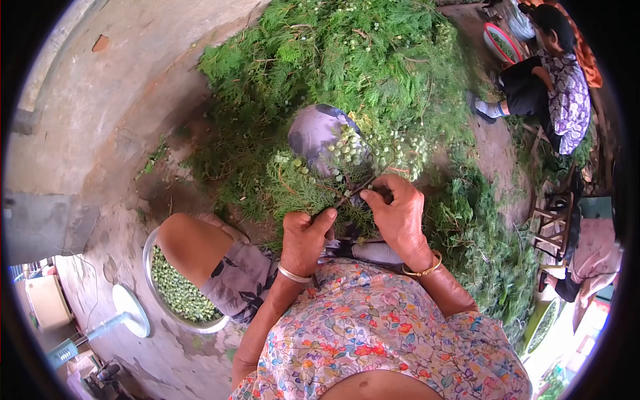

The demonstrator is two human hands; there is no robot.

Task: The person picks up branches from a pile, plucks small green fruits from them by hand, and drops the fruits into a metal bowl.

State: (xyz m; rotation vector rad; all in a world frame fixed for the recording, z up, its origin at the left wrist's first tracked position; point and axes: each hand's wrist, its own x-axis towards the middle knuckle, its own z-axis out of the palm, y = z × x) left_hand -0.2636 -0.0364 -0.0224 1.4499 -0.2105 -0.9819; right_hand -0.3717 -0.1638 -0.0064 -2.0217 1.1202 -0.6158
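My left hand (305, 241), with a pale bangle at the wrist, is closed on the lower end of a thin brown twig at the centre. The upper part of this twig (355, 191) is pinched by my right hand (397, 212), which has a gold-coloured bangle. A leafy green sprig (303, 190) with small pale cones spreads out just above my left hand. Behind the hands is a rounded, patterned greyish-purple cloth surface (313, 137), with a cluster of pale green cones (350, 145) lying against it.
A large heap of green branches (373, 60) fills the top and right. At the lower left, a metal basin (152, 287) holds small green cones beside my knee, near a fan (132, 311). A seated person (567, 93) and a red-rimmed basin (490, 41) are upper right.
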